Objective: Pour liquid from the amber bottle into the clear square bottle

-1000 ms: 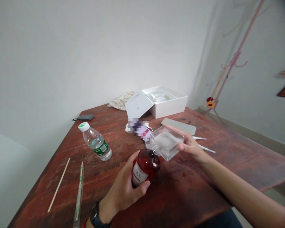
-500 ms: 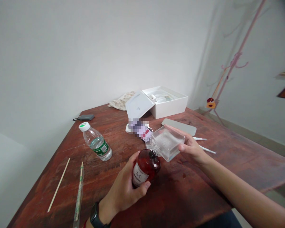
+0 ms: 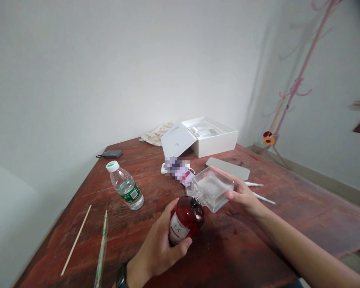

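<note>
Still (only my view lifts), my left hand point(image 3: 160, 242) grips the brown bottle point(image 3: 188, 220), my right hand point(image 3: 243, 196) the clear container point(image 3: 214, 188), keeping mouths aligned toward the table point(image 3: 246, 256)'s near edge.

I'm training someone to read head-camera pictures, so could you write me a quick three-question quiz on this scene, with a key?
1. Which hand holds the brown bottle?

2. True or false: the green-labelled bottle has its cap on.

3. Where does the neck of the clear bottle in the right hand point?
A) Toward the white box
B) Toward the brown bottle's mouth
C) Toward the coat rack

Key
1. The left hand.
2. True.
3. B.
</note>
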{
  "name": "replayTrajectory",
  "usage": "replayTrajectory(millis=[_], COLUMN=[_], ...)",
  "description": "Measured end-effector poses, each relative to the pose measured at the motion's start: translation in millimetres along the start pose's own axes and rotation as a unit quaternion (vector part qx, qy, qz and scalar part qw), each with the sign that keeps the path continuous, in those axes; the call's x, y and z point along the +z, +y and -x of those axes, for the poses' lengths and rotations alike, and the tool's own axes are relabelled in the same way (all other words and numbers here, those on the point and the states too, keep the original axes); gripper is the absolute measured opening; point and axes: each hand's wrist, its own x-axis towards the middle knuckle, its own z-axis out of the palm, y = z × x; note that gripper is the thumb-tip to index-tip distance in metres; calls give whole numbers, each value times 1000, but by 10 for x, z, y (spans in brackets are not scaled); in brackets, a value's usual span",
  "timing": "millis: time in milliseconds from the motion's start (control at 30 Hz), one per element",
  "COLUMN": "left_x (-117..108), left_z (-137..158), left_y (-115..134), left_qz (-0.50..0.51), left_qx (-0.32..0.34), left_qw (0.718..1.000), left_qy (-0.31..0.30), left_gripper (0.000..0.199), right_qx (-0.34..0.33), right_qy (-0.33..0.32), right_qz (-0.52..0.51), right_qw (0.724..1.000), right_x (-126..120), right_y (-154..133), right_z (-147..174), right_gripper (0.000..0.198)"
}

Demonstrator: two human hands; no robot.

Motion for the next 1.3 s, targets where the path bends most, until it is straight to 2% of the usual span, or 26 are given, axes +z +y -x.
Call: replayTrajectory(millis=[167,600,1000,1300], left_x=[-6,-10,-11,-5], left_z=[-15,1,-2,-1], left_y=[9,-11,6,-18], left_qz=[7,1,3,3], left_qx=[3,-4,-7,-4], left_qw=[1000,1000,1000,1000], left_qy=[-6,-6,-8,-3], left_gripper=[76,78,78,78], right_qx=[-4,-3,1,1], right_qy=[13,-2,26,18], right_qz=[-3,0,17,5], right_qw=[1000,1000,1000,1000], right_x=[0,9,0,-5], right_y=[43,-24,43,35], right_z=[18,7,29,33], right_gripper=[76,72,80,77])
